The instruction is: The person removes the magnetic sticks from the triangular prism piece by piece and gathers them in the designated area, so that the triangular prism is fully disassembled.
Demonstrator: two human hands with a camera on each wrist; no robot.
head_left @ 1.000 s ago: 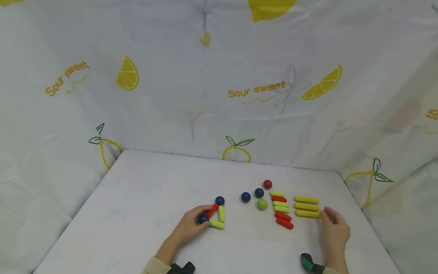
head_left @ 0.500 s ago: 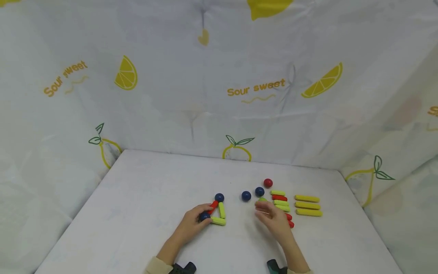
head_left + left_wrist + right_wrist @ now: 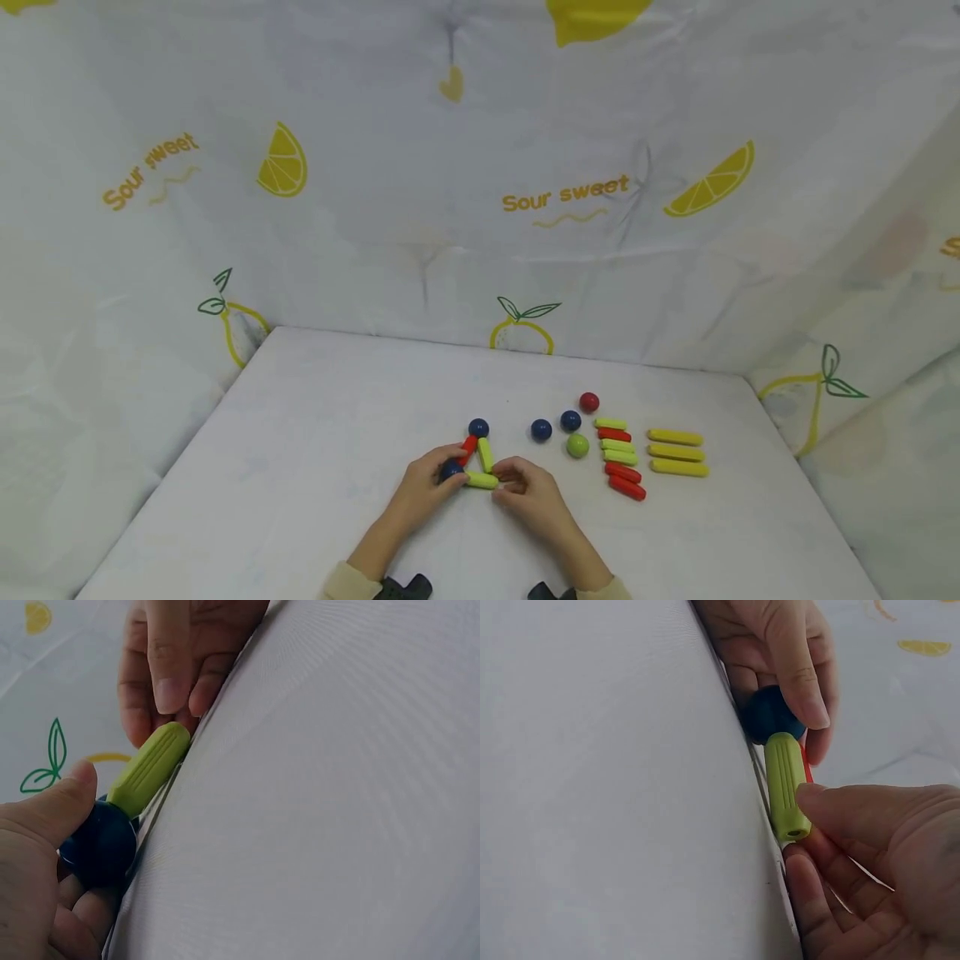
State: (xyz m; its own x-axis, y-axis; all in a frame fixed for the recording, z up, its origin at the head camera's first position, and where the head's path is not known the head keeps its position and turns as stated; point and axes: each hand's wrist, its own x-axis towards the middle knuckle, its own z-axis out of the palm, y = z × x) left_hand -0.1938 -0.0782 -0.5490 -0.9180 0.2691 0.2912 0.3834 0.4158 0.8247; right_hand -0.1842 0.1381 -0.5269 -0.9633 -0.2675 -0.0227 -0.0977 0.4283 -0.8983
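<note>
My left hand (image 3: 423, 489) grips a dark blue ball (image 3: 99, 844) between thumb and fingers. A yellow-green rod (image 3: 785, 784) extends from that ball, its end showing a small dark centre in the right wrist view. At this end, my right hand (image 3: 534, 497) pinches the rod with thumb and fingertips. A red rod (image 3: 468, 450) runs from the gripped ball towards a second blue ball (image 3: 478, 427). From there another yellow-green rod (image 3: 486, 456) slopes back to near the right fingertips; whether it touches the first rod I cannot tell.
Right of the hands lie two loose blue balls (image 3: 541, 430), a green ball (image 3: 577, 445) and a red ball (image 3: 588, 402). Beyond them is a column of short red and yellow-green rods (image 3: 618, 451), then three longer yellow rods (image 3: 677, 452). A printed curtain (image 3: 390, 250) hangs behind the white table (image 3: 337, 392).
My right hand has moved left from beside the long yellow rods, past the green ball, to the yellow-green rod's end. My left hand keeps its grip; the joined pieces have shifted slightly.
</note>
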